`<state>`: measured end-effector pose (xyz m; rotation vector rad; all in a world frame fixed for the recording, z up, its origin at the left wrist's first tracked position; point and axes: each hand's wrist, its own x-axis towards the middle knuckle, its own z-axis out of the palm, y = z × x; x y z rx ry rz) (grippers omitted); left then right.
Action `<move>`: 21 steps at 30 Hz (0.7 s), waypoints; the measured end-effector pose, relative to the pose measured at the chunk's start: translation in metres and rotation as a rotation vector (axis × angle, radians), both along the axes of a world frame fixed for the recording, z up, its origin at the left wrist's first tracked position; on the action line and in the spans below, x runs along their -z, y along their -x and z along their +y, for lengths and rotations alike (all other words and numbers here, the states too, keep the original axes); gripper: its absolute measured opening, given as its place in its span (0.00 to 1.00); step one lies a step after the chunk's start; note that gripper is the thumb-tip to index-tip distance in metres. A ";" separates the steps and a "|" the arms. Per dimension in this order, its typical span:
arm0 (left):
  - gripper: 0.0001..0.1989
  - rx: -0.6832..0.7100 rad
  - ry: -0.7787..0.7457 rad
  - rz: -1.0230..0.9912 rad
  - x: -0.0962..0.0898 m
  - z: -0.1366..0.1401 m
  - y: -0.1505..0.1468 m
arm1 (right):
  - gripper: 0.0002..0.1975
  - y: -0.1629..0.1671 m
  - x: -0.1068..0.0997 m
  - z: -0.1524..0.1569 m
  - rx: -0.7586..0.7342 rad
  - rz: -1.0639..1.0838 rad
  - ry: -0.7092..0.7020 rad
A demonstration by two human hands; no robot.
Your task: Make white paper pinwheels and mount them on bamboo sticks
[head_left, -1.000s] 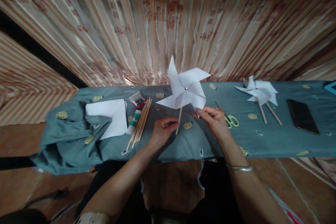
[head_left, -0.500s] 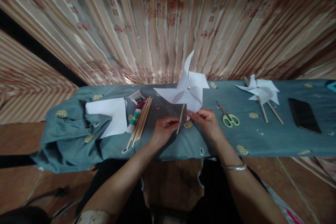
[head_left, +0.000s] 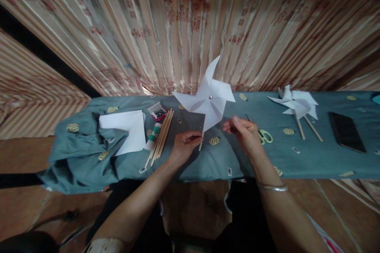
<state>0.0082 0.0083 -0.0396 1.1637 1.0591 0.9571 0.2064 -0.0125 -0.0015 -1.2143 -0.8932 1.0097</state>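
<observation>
Pinwheel [head_left: 205,97], one, in left hand [head_left: 184,146]; two other pinwheels [head_left: 297,104] on cloth [head_left: 204,168]

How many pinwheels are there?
3: one pinwheel held by the left hand, and two overlapping pinwheels on the cloth at the right, where two sticks show. Another could be hidden in that overlap.

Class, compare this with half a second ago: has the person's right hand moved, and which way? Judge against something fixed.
Yes: the right hand has moved right, towards the scissors, now partly covering them.
</observation>
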 end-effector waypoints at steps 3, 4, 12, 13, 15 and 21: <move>0.10 0.030 0.021 -0.027 0.001 -0.002 -0.001 | 0.21 -0.018 -0.003 0.004 0.173 0.172 -0.070; 0.09 0.043 0.026 -0.034 0.001 -0.003 -0.001 | 0.19 -0.023 -0.004 0.005 0.220 0.212 -0.091; 0.09 0.186 0.066 -0.031 -0.002 -0.008 -0.001 | 0.15 -0.038 -0.009 0.008 0.326 0.224 -0.160; 0.09 0.199 0.069 -0.029 -0.002 -0.008 -0.001 | 0.16 -0.037 -0.008 0.008 0.319 0.213 -0.158; 0.10 0.213 0.074 -0.028 -0.001 -0.008 -0.001 | 0.16 -0.036 -0.006 0.008 0.303 0.196 -0.152; 0.09 0.208 0.065 -0.037 0.000 -0.008 -0.002 | 0.15 -0.032 -0.002 0.008 0.267 0.202 -0.126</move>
